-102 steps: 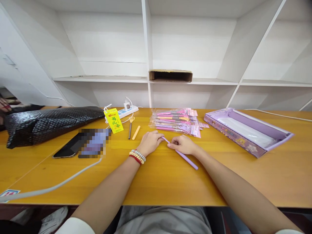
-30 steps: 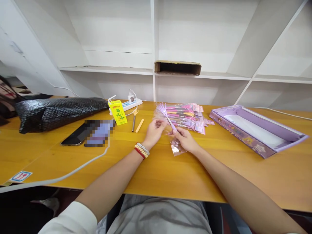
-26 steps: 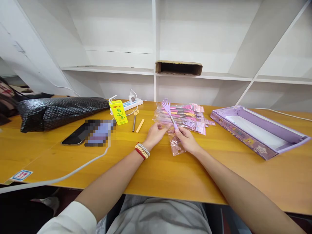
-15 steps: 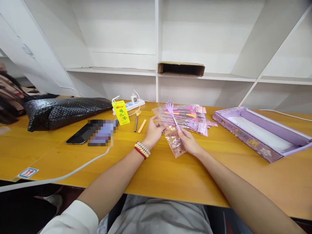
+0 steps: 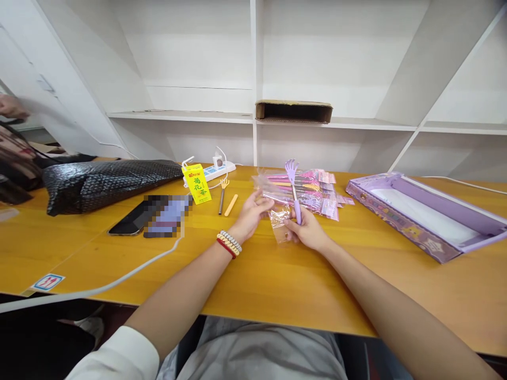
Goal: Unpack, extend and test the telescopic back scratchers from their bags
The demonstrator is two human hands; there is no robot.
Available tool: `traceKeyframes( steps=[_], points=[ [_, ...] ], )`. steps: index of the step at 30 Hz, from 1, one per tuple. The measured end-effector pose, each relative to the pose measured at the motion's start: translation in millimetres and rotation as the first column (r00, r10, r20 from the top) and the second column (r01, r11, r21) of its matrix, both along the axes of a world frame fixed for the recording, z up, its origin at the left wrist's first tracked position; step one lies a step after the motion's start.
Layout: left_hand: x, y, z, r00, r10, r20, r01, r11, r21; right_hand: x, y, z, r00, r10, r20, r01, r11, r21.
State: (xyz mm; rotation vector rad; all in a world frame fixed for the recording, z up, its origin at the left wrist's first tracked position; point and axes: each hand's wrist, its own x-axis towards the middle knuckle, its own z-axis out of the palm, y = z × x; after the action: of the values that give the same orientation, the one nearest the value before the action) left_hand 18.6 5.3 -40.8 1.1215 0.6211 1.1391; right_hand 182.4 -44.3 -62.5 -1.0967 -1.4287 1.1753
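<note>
A purple back scratcher [image 5: 294,190] with a claw-shaped head and metal shaft stands nearly upright in my right hand [image 5: 311,231], which is closed round its purple handle. My left hand [image 5: 252,211] pinches a clear plastic bag [image 5: 279,224] at its side. The bag hangs between both hands, and its lower part reaches behind my right fingers. Just beyond them lies a pile of bagged back scratchers [image 5: 312,184] in pink, yellow and purple. Left of my left hand are an orange-headed back scratcher [image 5: 222,196] with a dark shaft and a separate orange handle [image 5: 231,205].
A purple display box [image 5: 428,211] lies at the right. On the left are a yellow drink carton [image 5: 197,183], a power strip [image 5: 214,171], a phone [image 5: 129,219], a black wrapped package [image 5: 111,182] and a white cable [image 5: 130,272]. A cardboard box [image 5: 293,112] sits on the shelf; another person's hand [image 5: 11,107] shows far left.
My right hand has brought the back scratcher slightly right and turned it more upright, apart from the bag's top. The bag has shifted a little. Another person's hand has appeared at far left.
</note>
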Motion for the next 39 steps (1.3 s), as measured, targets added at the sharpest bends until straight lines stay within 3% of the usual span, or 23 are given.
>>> traceKeyframes(
  steps=[2,4,7,12,14,16,19,23,27,34,39],
  points=[
    [2,-1,-4.8,0.987,-0.096,-0.125,0.102,0.994,0.037,1,1,-0.8,1.000,-0.018,0.004,0.018,1.000,0.015],
    [5,-2,-9.0,0.961,-0.111,-0.253,0.133,0.988,0.073,2,2,-1.8,0.999,-0.018,0.051,0.016,0.999,0.046],
    [8,-3,-10.6,0.949,-0.019,-0.315,0.063,0.990,0.128,3,2,-2.9,0.990,-0.034,0.137,0.021,0.995,0.098],
    [6,-3,-4.9,0.972,0.102,-0.213,-0.079,0.990,0.113,4,2,-2.9,0.989,-0.018,0.144,0.005,0.996,0.087],
    [5,-5,-4.3,0.982,0.060,-0.180,-0.042,0.994,0.102,4,2,-2.6,0.991,-0.021,0.130,0.007,0.995,0.101],
    [6,-7,-5.2,0.982,-0.054,-0.182,0.073,0.993,0.098,3,2,-2.1,0.989,-0.040,0.141,0.023,0.992,0.125],
    [7,-9,-6.5,0.963,-0.146,-0.225,0.169,0.982,0.083,4,1,-0.4,0.966,-0.081,0.244,0.036,0.982,0.186],
    [5,-4,-3.5,0.972,0.072,-0.223,-0.054,0.995,0.086,9,-1,3.3,0.870,-0.135,0.474,0.011,0.967,0.254],
    [-1,5,0.2,0.950,0.258,-0.175,-0.257,0.966,0.025,16,-1,7.3,0.753,-0.145,0.642,-0.039,0.964,0.264],
    [-5,12,-6.1,0.932,0.312,-0.185,-0.318,0.948,-0.006,33,2,13.2,0.646,-0.218,0.732,-0.099,0.926,0.363],
    [-5,13,-6.5,0.929,0.332,-0.163,-0.339,0.941,-0.017,43,7,10.2,0.657,-0.299,0.692,-0.007,0.915,0.403]
  ],
)
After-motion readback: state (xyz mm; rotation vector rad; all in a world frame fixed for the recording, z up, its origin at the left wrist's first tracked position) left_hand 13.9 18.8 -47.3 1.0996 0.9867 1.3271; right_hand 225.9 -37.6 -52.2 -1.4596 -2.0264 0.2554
